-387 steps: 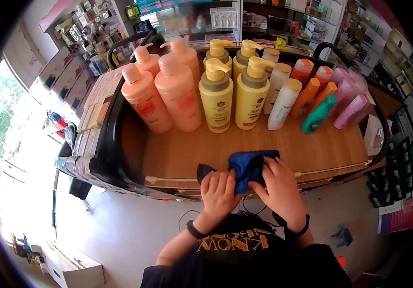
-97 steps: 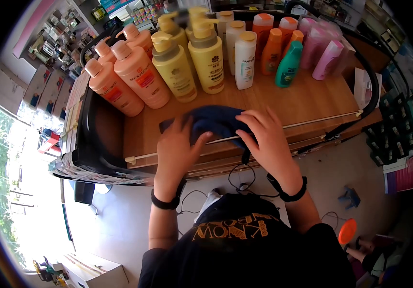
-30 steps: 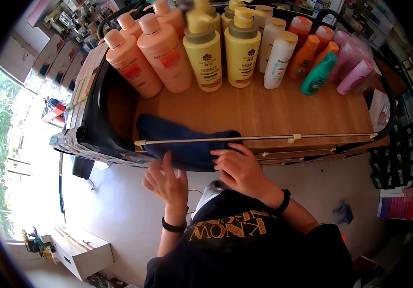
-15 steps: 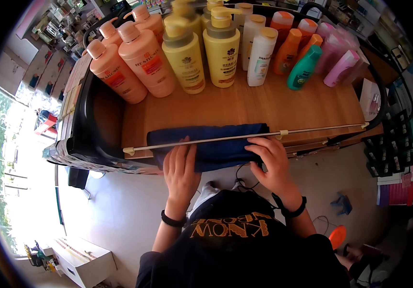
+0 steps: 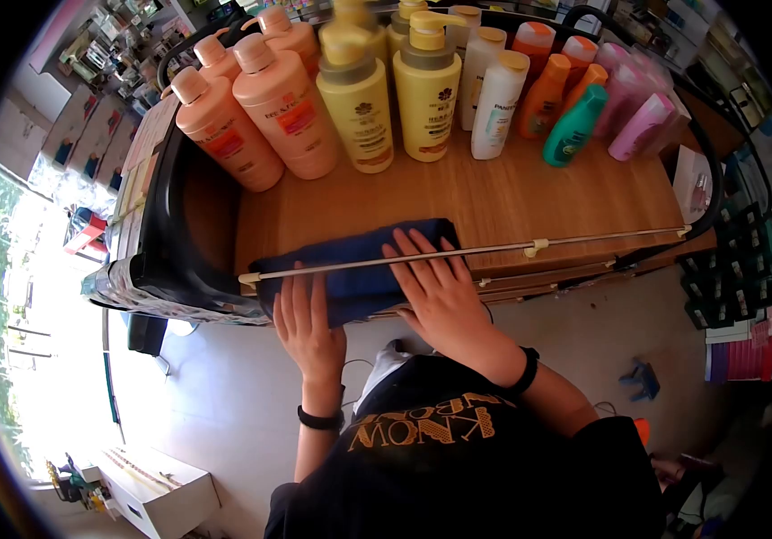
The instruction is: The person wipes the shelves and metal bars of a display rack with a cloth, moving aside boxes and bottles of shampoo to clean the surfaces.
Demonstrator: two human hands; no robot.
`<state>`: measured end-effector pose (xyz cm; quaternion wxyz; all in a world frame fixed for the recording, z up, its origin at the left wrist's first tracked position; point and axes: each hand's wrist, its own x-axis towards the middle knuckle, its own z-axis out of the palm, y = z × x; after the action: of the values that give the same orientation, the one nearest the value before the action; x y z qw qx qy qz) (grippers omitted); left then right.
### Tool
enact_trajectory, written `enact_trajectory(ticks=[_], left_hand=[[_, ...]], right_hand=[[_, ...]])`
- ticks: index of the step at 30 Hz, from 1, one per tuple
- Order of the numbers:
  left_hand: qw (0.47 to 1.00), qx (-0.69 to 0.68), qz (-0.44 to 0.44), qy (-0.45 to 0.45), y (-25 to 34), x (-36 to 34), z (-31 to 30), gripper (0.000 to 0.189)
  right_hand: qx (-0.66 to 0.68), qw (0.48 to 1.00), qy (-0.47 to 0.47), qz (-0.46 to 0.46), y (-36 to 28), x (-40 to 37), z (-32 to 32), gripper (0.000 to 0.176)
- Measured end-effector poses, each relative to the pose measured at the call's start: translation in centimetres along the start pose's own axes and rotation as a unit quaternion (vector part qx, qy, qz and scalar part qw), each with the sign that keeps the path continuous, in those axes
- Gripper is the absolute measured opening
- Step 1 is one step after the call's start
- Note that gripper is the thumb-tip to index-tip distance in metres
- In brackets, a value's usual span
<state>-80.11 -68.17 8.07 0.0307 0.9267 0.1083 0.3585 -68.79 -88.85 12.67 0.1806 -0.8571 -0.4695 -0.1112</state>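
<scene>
A folded dark blue cloth (image 5: pixel 359 292) lies across the shelf's front edge, under the thin metal rod (image 5: pixel 494 249) that runs along it. My left hand (image 5: pixel 309 328) rests on the near left part of the cloth, fingers stretched out and fingertips at the rod. On the cloth's right part lies my right hand (image 5: pixel 444 305), its fingers spread and reaching past the rod. Both hands touch the cloth without wrapping round it. The cloth's underside is hidden.
Pump bottles, peach (image 5: pixel 287 112) and yellow (image 5: pixel 428 99), stand at the back left of the wooden shelf (image 5: pixel 547 193). Right of them are a white bottle (image 5: pixel 499 108), a green bottle (image 5: pixel 574 130) and a pink bottle (image 5: pixel 642 128). A black curved rail (image 5: pixel 170 198) bounds the left side.
The cloth has shifted left along the rod and now lies more slanted. My right hand has moved left and flattened onto it; my left hand has moved slightly left.
</scene>
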Motion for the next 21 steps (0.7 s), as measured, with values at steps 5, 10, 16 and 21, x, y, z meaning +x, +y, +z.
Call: enact_trajectory(ticks=[5,10,16,21], left_hand=[[1.0,0.01,-0.009,0.014,-0.3,0.1,-0.5,0.063],[0.999,0.018,-0.039,0.01,0.0,0.3,-0.4,0.061],[1.0,0.02,-0.01,-0.007,0.0,0.5,-0.3,0.067],[0.999,-0.042,0.028,0.004,2.9,0.8,1.3,0.077]], right_hand=[[0.026,0.999,0.038,-0.019,-1.7,2.4,1.2,0.08],[0.02,0.997,0.076,-0.008,-1.7,2.7,2.4,0.08],[0.023,0.999,0.025,0.021,0.4,0.6,0.0,0.093],[0.019,0.997,0.032,0.061,3.0,-2.2,-1.6,0.097]])
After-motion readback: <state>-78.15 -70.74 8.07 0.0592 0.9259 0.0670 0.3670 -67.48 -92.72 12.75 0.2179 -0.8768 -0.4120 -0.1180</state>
